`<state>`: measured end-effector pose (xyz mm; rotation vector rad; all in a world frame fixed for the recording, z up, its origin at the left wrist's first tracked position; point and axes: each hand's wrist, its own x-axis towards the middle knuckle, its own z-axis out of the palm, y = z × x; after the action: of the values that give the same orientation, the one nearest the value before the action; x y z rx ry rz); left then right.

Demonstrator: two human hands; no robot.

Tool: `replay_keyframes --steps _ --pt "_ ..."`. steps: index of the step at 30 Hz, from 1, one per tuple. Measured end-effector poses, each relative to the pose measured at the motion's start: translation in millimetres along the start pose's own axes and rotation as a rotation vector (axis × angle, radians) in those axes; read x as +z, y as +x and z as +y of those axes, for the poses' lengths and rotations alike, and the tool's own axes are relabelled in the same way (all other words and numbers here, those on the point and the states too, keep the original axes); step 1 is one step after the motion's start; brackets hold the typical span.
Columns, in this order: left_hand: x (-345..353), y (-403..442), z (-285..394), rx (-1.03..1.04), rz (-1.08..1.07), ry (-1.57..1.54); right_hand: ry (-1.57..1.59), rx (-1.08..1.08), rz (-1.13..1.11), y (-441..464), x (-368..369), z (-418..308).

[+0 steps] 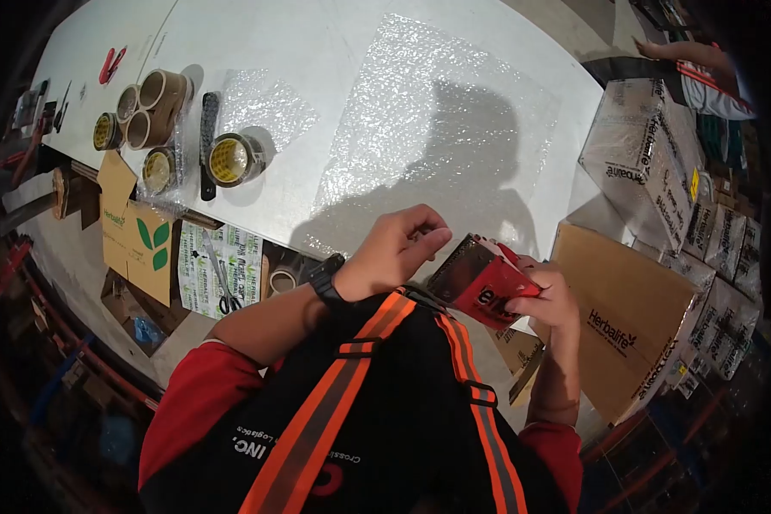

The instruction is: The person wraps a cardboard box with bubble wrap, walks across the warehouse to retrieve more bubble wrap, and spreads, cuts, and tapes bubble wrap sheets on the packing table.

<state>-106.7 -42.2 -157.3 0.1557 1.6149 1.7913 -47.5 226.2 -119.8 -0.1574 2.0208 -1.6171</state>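
My right hand (546,295) grips a red pack with dark lettering (488,291), fingers and thumb on its right side. The pack is tilted and has a dark, glossy side facing left; its exact kind is unclear. Just left of it, my left hand (403,248) hovers with loosely bent fingers and nothing visible in them, apart from the pack. A dark watch (325,278) is on that wrist. Beyond both hands, a large sheet of bubble wrap (385,111) lies flat on the white table (291,34), partly under my shadow.
Tape rolls (229,161), a long black tool (208,146) and a smaller bubble wrap piece (261,111) lie at left. Scissors (223,278) hang below the table edge. Cartons (621,317) stand at right. Another person's arm (690,56) shows at top right.
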Motion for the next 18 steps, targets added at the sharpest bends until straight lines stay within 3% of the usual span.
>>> replay_keyframes --steps 5,7,11,18 --pt "-4 -9 7 0.053 0.061 0.106 -0.151 -0.060 0.000 15 10 -2" --pt "-4 -13 13 0.337 0.182 0.272 -0.240 -0.119 0.004 18 12 -7" --pt "-11 -6 13 0.450 0.100 0.391 -0.489 -0.247 0.089 17 19 -9" --pt "-17 5 26 0.522 0.054 0.431 -0.611 -0.397 0.114 6 27 -10"
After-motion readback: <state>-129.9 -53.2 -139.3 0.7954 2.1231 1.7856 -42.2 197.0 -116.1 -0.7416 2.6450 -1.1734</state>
